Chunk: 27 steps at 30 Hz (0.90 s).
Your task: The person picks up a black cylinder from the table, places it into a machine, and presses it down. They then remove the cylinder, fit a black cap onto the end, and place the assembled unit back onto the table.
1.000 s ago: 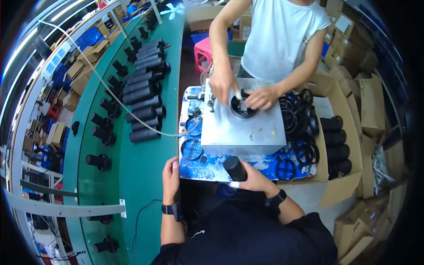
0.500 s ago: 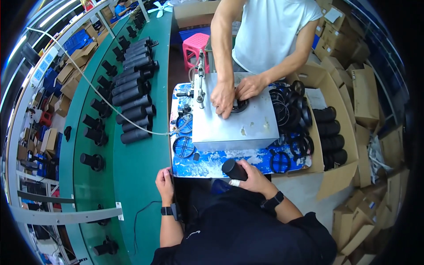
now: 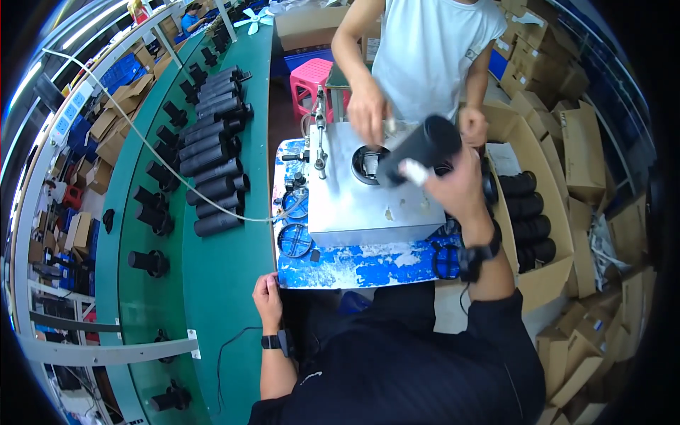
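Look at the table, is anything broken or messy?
The blue table top looks worn: its paint is chipped off in white patches along the front edge. The metal box on it has a few small white flecks. Nothing looks spilled or tipped; the black tubes lie in neat rows.

We cannot see the palm side of our right hand (image 3: 453, 185) behind the black cylinder (image 3: 419, 150), our torso hides the blue table's (image 3: 354, 265) near edge, and the co-worker's (image 3: 432, 49) head is cut off at the top.
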Motion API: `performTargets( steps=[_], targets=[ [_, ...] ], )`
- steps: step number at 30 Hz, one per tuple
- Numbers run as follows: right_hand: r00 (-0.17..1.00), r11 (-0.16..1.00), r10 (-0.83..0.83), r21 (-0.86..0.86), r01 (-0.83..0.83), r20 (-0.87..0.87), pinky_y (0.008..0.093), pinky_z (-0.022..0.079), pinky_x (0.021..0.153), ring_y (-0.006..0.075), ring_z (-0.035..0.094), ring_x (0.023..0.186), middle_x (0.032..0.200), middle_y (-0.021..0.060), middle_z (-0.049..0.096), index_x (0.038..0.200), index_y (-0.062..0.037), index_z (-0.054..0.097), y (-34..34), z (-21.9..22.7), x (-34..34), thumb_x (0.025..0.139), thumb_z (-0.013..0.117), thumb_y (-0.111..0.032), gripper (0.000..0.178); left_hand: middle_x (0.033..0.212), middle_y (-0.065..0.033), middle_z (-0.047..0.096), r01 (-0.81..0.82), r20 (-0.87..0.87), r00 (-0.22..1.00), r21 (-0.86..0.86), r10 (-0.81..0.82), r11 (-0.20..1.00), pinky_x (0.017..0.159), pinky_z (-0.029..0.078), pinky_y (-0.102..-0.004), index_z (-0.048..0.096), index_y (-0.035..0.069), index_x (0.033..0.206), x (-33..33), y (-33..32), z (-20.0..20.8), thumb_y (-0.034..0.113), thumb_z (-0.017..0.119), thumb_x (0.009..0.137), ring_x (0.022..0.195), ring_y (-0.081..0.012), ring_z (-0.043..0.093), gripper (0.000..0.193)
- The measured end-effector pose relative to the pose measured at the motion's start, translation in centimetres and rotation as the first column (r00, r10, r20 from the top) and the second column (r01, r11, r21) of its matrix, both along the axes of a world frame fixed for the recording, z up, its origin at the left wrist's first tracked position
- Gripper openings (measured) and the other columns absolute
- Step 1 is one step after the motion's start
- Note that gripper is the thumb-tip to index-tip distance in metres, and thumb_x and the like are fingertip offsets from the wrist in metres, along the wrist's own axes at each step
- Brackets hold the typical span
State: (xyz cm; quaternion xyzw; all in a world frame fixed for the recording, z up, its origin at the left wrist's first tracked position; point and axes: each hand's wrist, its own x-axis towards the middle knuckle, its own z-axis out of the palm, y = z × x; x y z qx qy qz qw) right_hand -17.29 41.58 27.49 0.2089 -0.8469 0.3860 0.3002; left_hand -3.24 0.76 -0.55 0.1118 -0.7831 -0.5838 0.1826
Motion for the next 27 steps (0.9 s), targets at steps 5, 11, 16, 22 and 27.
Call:
performTargets(
  steps=[5, 11, 16, 22, 27],
  targets=[
    [0.980, 0.973, -0.044, -0.213, 0.086, 0.197, 0.0368, 0.060, 0.085, 0.0225, 0.077, 0.092, 0.104, 0.0143, 0.078, 0.121, 0.0044, 0.069, 0.3, -7.3, -7.5, 0.083, 0.093, -0.031, 0.057, 0.083, 0.0029, 0.057, 0.026, -0.050, 0.998, -0.026, -0.028, 0.999, 0.067, 0.040, -0.0255, 0.073, -0.003, 0.108, -0.8, 0.5, -0.1, 0.020, 0.057, 0.114, 0.075, -0.0066, 0.048, 0.029],
    [0.964, 0.988, -0.137, -0.039, 0.150, 0.227, 0.0485, 0.059, 0.094, 0.0429, 0.075, 0.103, 0.108, 0.0246, 0.076, 0.126, 0.0016, 0.065, -1.8, -8.4, -9.1, 0.081, 0.090, -0.035, 0.063, 0.083, 0.0015, 0.059, 0.029, -0.034, 0.999, -0.083, -0.032, 0.996, 0.067, 0.042, -0.0261, 0.074, -0.004, 0.107, -0.3, 0.2, -0.1, 0.019, 0.057, 0.114, 0.075, -0.0073, 0.049, 0.029],
    [0.938, 0.982, -0.176, 0.123, 0.145, 0.298, 0.0472, 0.057, 0.095, 0.0423, 0.073, 0.106, 0.111, 0.0241, 0.075, 0.125, 0.0016, 0.065, -3.2, -7.7, -9.8, 0.078, 0.092, -0.036, 0.066, 0.088, -0.0088, 0.067, 0.016, 0.001, 1.000, -0.116, -0.016, 0.993, 0.073, 0.050, -0.0328, 0.076, -0.003, 0.107, -0.1, 0.3, 0.2, 0.016, 0.059, 0.110, 0.079, -0.0178, 0.062, 0.026],
    [0.937, 0.957, 0.174, 0.171, -0.233, 0.302, 0.0429, 0.057, 0.096, 0.0347, 0.074, 0.107, 0.116, 0.0193, 0.076, 0.133, 0.0012, 0.064, -0.9, -6.8, -12.0, 0.076, 0.092, -0.034, 0.072, 0.088, -0.0094, 0.068, 0.025, 0.014, 1.000, -0.115, -0.024, 0.993, 0.073, 0.051, -0.0330, 0.076, -0.003, 0.106, -0.7, 0.2, 0.4, 0.015, 0.059, 0.110, 0.078, -0.0184, 0.062, 0.026],
    [0.860, 0.938, 0.286, 0.059, -0.341, 0.422, 0.0435, 0.056, 0.099, 0.0336, 0.073, 0.112, 0.119, 0.0183, 0.075, 0.137, 0.0014, 0.063, 0.7, -7.6, -12.6, 0.076, 0.093, -0.036, 0.078, 0.087, -0.0045, 0.064, 0.034, -0.037, 0.999, -0.133, -0.040, 0.990, 0.071, 0.047, -0.0300, 0.075, -0.003, 0.106, -0.6, 0.3, 0.5, 0.017, 0.058, 0.112, 0.077, -0.0132, 0.057, 0.027]
  ],
)
